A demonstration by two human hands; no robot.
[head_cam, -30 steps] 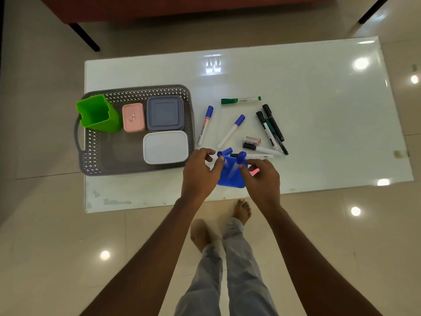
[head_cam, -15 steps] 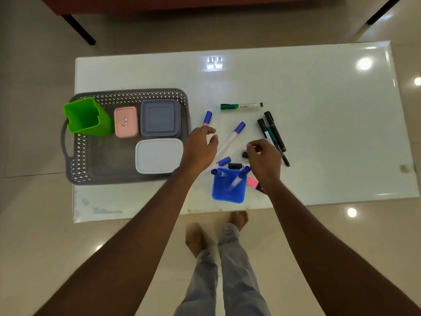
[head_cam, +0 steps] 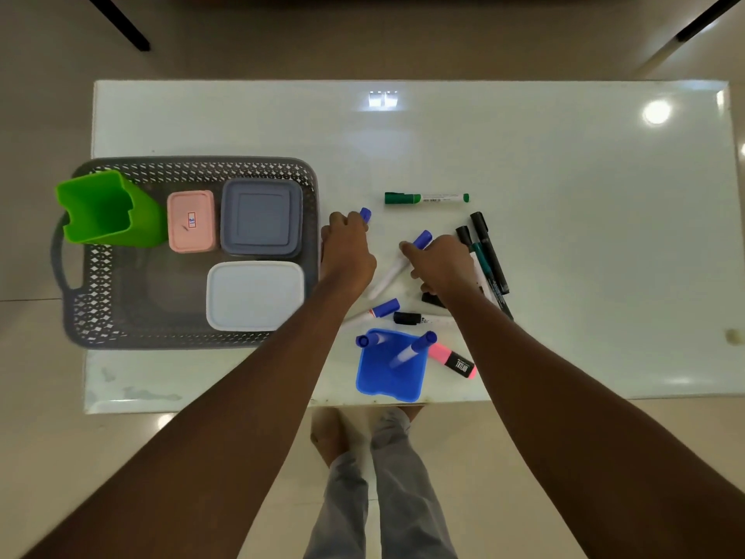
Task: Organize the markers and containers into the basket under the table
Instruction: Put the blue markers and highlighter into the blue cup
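My left hand (head_cam: 348, 252) is curled over a blue-capped marker (head_cam: 365, 214) just right of the grey basket (head_cam: 193, 166). My right hand (head_cam: 441, 264) pinches a second blue-capped marker (head_cam: 421, 239) that lies slanted on the table. A blue cup (head_cam: 389, 379) near the front edge holds two blue-capped markers. Loose around it lie a pink highlighter (head_cam: 453, 361), another blue-capped marker (head_cam: 385, 308) and a black-capped marker (head_cam: 407, 317). A green marker (head_cam: 425, 198) and dark markers (head_cam: 488, 252) lie farther back. The basket holds a green cup (head_cam: 100, 209), a pink box (head_cam: 190, 221), a grey-blue container (head_cam: 261, 217) and a white container (head_cam: 254, 294).
The basket sits on the left end of the white glass table (head_cam: 564, 195), its handle over the left edge. The blue cup stands right at the table's front edge. My legs and bare feet (head_cam: 330, 437) show below on the tiled floor.
Both hands left the blue cup and moved away from me: the left onto the marker by the basket, the right onto the slanted blue-capped marker. Two markers now stand in the cup.
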